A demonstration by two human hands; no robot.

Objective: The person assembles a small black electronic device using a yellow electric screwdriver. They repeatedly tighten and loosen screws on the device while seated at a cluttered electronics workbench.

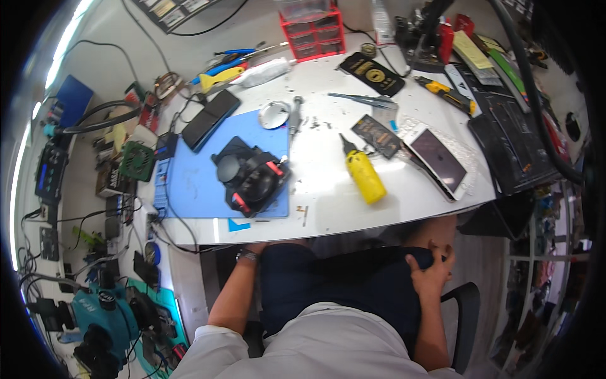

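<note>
My right hand [433, 268] rests at the right knee on the dark blue shorts [353, 271], its fingers apart and holding nothing. Only a sliver of my left hand [257, 247] shows by the left thigh; the table edge hides its fingers. On that wrist is a metal-banded watch [247, 254]. Beyond it, a black device with red accents and a strap [252, 177] lies on the blue mat [189, 196]. Nearest my right hand on the table are a white-framed tablet or phone [439, 163] and a yellow bottle with a black nozzle [365, 177].
Upper left on the mat lies a black phone-like slab [211, 120]. Tweezers [360, 99], a yellow-and-black screwdriver [445, 93] and a red drawer box [312, 35] sit farther back. A teal microscope [104, 316] stands lower left. A black chair armrest [466, 322] is beside my right arm.
</note>
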